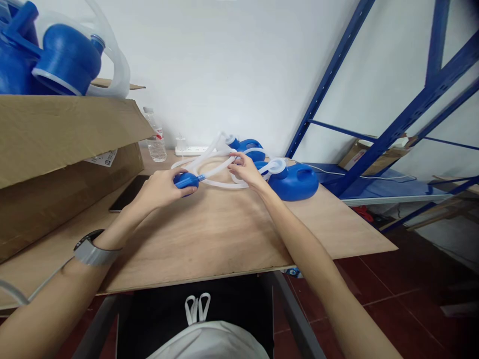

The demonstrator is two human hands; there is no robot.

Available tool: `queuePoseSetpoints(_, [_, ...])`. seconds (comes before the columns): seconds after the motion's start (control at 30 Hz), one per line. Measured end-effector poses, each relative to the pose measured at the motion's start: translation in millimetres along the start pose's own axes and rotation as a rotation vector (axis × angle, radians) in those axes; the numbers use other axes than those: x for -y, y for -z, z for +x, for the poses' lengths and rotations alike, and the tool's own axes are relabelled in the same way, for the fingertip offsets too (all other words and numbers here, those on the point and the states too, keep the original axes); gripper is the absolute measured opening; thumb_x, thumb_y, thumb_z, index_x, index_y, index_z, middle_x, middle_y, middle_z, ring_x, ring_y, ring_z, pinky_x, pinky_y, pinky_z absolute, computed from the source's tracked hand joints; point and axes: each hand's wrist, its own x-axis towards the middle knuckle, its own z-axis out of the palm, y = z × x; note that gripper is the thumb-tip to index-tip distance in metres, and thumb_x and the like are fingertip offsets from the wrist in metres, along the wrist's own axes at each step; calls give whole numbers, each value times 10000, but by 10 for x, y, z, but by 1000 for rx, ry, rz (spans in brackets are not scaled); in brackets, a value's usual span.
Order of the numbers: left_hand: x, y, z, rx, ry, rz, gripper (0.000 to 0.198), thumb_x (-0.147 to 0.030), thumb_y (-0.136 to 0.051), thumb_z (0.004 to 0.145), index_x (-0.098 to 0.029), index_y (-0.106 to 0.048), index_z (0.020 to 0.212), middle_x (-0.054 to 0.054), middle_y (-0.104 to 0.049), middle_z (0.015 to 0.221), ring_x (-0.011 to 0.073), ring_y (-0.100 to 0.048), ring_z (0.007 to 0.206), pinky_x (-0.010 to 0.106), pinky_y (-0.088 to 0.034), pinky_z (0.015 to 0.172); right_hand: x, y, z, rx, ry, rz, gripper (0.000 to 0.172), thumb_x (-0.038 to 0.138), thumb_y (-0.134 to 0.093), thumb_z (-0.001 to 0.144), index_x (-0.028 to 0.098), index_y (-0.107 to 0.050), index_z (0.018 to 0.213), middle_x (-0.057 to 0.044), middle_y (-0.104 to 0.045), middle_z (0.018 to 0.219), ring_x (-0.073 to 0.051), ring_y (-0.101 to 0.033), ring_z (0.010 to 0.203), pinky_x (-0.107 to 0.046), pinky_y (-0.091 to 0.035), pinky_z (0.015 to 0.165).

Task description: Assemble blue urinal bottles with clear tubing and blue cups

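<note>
My left hand (159,187) is closed around a blue plastic cup-like fitting (186,182) whose narrow nozzle points right. From that nozzle runs a translucent hose (217,170), and my right hand (245,170) pinches it a little further along. More of the hose loops over the table behind my hands. Just right of my right hand lies a blue plastic jug (297,183) with a handle and a whitish cap (277,165). Another blue jug (251,145) lies behind, partly hidden by hose and hand.
A cardboard box (67,134) stands at left, with blue jugs and hoses on top. Beside it are a dark tablet-like device (129,193) and a water bottle (156,142). A white power strip (196,150) lies by the wall. Blue metal shelving (389,184) stands at right.
</note>
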Motion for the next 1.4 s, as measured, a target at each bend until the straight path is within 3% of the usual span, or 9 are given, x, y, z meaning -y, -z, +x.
queuePoseSetpoints(0.1, [0,-7,0,-2,16,19,647,-711,-678,734,-334,-711,1259,75,-777,1136,384,-710,1052,440,-544,882,44,-81,-79,13,-60,256,333,213,-669,823,251,-618,1150,-10,-696,960,-166,-710,983,-389,-560,1006])
queuePoseSetpoints(0.23, [12,-25,10,-10,33,18,649,-704,-685,724,-329,-720,1252,77,-776,1146,395,-706,1064,452,-548,885,85,-223,-259,129,-58,272,238,279,-655,896,256,-675,1131,-28,-720,994,-184,-719,1047,-428,-552,1055])
queuePoseSetpoints(0.43, [-23,-54,17,46,35,-61,648,-676,-718,702,-288,-739,1220,93,-774,1165,379,-700,1066,456,-537,915,43,-401,-469,245,-68,345,352,367,-697,904,256,-671,1238,-54,-724,1215,-214,-738,1067,-436,-577,1043])
queuePoseSetpoints(0.53, [-89,-57,-7,72,31,-129,663,-657,-734,700,-264,-734,1233,94,-774,1163,352,-704,1059,437,-534,933,28,-449,-497,294,-42,370,427,423,-723,885,253,-668,1273,-49,-727,1224,-222,-750,1029,-435,-585,1030])
queuePoseSetpoints(0.77, [-112,-65,-1,84,110,-301,662,-656,-757,680,-266,-736,1215,67,-768,1180,333,-703,1094,403,-557,928,-1,-459,-499,151,85,247,614,503,-708,878,335,-558,1449,-29,-728,1068,-228,-756,975,-409,-607,975])
queuePoseSetpoints(0.9, [-25,-88,33,193,108,-551,811,-673,-793,642,-249,-660,1321,92,-719,1300,333,-666,1199,424,-552,986,-7,-402,-479,52,105,240,716,496,-733,851,376,-445,1495,-4,-716,962,-228,-758,919,-425,-620,944])
queuePoseSetpoints(1.03, [13,-97,23,329,33,-684,918,-563,-865,597,-272,-574,1418,95,-651,1419,323,-583,1341,433,-503,1091,-34,-326,-423,-1,102,315,796,502,-819,758,352,-388,1411,34,-706,868,-217,-764,865,-407,-626,910])
queuePoseSetpoints(1.2, [10,-100,-1,345,102,-635,826,-487,-849,613,-312,-619,1387,78,-622,1464,354,-572,1349,467,-494,1099,-65,-264,-413,-19,88,300,745,532,-828,733,341,-404,1315,40,-719,887,-215,-764,876,-361,-632,823])
queuePoseSetpoints(1.4, [-11,-102,26,303,117,-811,741,-501,-815,658,-266,-671,1346,70,-717,1331,332,-625,1278,431,-487,1098,-41,-347,-472,2,145,361,570,580,-674,882,352,-499,1375,-9,-704,1049,-219,-758,994,-297,-622,748])
